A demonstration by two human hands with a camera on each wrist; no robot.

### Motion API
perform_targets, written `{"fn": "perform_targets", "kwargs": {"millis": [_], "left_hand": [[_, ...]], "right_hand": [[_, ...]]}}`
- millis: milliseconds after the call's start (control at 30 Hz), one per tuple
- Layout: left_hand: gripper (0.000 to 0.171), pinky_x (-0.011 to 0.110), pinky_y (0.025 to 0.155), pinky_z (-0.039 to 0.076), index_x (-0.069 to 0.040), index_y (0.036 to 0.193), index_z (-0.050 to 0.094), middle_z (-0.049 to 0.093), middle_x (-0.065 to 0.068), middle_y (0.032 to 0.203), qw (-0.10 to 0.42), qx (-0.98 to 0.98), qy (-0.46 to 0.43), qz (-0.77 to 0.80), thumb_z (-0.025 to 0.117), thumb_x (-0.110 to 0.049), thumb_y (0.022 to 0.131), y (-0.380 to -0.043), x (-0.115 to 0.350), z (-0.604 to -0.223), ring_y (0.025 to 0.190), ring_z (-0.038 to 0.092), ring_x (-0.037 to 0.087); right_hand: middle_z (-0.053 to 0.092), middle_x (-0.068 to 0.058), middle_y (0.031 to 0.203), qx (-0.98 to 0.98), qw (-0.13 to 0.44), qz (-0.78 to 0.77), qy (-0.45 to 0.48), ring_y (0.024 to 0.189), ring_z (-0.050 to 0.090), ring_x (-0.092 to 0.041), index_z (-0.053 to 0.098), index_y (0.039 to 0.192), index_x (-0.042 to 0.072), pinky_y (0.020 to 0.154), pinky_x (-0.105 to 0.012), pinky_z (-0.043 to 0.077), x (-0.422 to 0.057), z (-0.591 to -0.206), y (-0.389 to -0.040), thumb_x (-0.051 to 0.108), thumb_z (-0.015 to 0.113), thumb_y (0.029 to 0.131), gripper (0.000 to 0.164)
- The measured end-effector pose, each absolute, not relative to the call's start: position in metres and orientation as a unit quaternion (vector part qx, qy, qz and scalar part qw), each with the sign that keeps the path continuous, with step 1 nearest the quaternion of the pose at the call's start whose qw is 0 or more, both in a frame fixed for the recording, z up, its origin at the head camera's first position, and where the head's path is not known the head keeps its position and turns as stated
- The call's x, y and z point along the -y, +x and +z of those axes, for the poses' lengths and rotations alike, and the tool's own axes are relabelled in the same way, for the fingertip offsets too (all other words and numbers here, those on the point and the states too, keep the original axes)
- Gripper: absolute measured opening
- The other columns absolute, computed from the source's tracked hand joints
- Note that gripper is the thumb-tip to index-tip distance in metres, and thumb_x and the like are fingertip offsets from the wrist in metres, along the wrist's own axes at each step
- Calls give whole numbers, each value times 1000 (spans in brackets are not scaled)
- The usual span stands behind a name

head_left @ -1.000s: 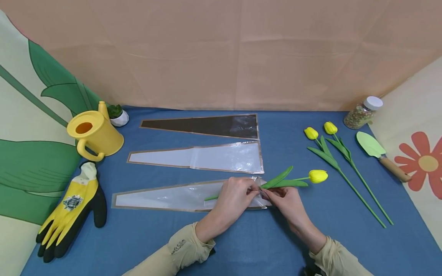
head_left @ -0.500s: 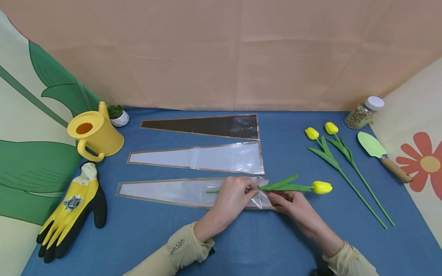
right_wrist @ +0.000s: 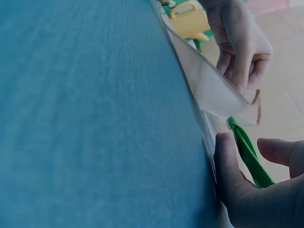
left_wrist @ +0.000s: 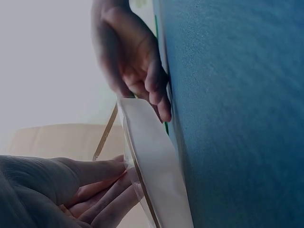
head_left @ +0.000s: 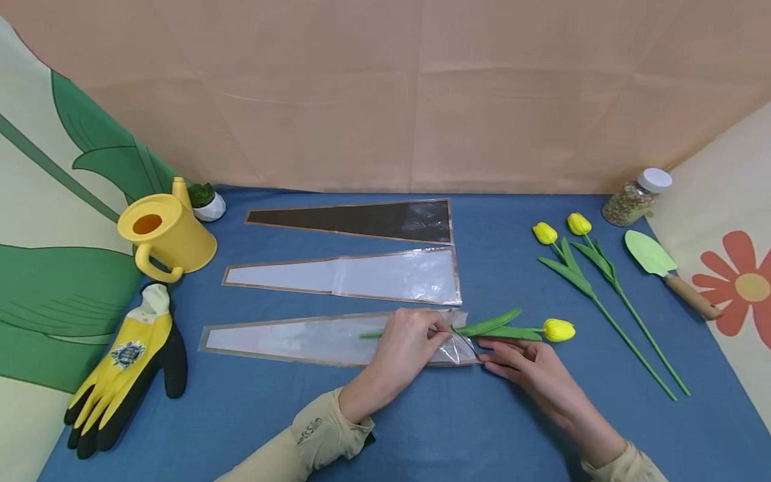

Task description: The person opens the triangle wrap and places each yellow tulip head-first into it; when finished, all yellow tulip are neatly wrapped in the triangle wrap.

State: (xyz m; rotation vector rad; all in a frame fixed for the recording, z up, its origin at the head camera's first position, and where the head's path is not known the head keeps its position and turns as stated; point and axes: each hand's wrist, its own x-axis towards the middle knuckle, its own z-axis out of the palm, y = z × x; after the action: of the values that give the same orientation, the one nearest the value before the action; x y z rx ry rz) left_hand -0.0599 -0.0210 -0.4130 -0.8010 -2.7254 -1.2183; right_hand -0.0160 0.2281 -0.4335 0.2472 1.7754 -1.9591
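While the left hand (head_left: pixel 409 341) pinches film at the wide end of the front sleeve (head_left: pixel 289 340), lower centre of the frame, the right hand (head_left: pixel 539 371) sits just to its right, by that end's lower corner. Left fingers: thumb and finger closed on the clear film, edge lifted a bit. Right fingers: mostly straight, thumb well apart from them in the right wrist view, nothing gripped; can't tell if the tips touch film. Tulip (head_left: pixel 512 333) lies partway in the front sleeve, stem end showing left of the left hand, leaves and yellow head out to the right.

Step in hand, by the look: stem inserted, mouth of the film being sorted round the leaves. Next move probably calls for the right fingers to straighten the lower edge, then take the tulip below its head and slide it left, left hand holding the mouth up. Leaves could snag on the film.

Also on the desk (head_left: pixel 434 435): white sleeve (head_left: pixel 385 276), centre; dark sleeve (head_left: pixel 355 219) above it, both flat; two loose tulips (head_left: pixel 583 286), right side. Likely first of three.
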Motion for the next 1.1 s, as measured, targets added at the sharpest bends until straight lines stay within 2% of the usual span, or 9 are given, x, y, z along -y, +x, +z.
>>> {"fn": "perform_targets", "kwargs": {"millis": [200,333,467,633,767,867,1000,1100], "left_hand": [[7,17,52,39,-8,88,83,78,2,82,31,881,-262,-392,84,-2,91,-59,21,-413,58,58,4],[6,17,52,39,-7,88,83,78,2,83,33,881,-263,-391,84,-2,91,-59,22,-413,57,57,4],[5,17,52,39,-7,89,83,78,2,82,35,883,-265,-386,85,-3,91,-59,22,-413,57,58,5],[6,16,53,41,-8,89,83,78,2,82,32,886,-266,-378,85,-3,91,-59,21,-412,58,61,6],[6,15,56,44,-8,88,83,78,2,82,30,889,-264,-374,85,-3,91,-59,20,-412,62,65,6],[7,15,57,45,-8,87,83,78,1,81,31,890,-264,-371,85,-3,91,-59,20,-412,63,66,6],[7,15,55,43,-9,87,83,78,1,80,32,889,-265,-371,85,-3,91,-59,20,-412,59,62,5],[7,16,55,43,-9,87,83,78,1,80,31,889,-266,-371,85,-4,91,-59,20,-413,60,62,5]], "right_hand": [[60,-21,146,-631,213,-732,145,119,72,-17,36,154,-15,106,-37,53,-238,-435,-11,18,59,113,58],[57,-14,143,-608,191,-750,180,119,72,-18,32,156,-12,108,-36,51,-244,-436,-10,18,59,113,59],[57,-9,138,-575,174,-773,205,118,72,-18,42,146,-6,110,-35,49,-249,-437,-9,18,58,113,44],[70,0,126,-530,166,-803,216,118,71,-13,54,133,7,111,-32,49,-254,-437,-6,21,56,114,24],[75,0,122,-486,163,-827,230,118,71,-14,60,131,13,110,-32,49,-256,-436,-5,26,57,114,22],[74,-2,122,-441,158,-853,230,118,72,-17,53,133,15,110,-33,49,-257,-437,-5,32,53,115,24],[72,-7,126,-369,147,-896,199,120,71,-23,44,138,15,111,-35,49,-259,-441,-2,38,46,116,32],[70,-12,128,-307,137,-924,182,121,71,-30,45,138,15,111,-39,50,-261,-444,1,37,45,116,31]]}}
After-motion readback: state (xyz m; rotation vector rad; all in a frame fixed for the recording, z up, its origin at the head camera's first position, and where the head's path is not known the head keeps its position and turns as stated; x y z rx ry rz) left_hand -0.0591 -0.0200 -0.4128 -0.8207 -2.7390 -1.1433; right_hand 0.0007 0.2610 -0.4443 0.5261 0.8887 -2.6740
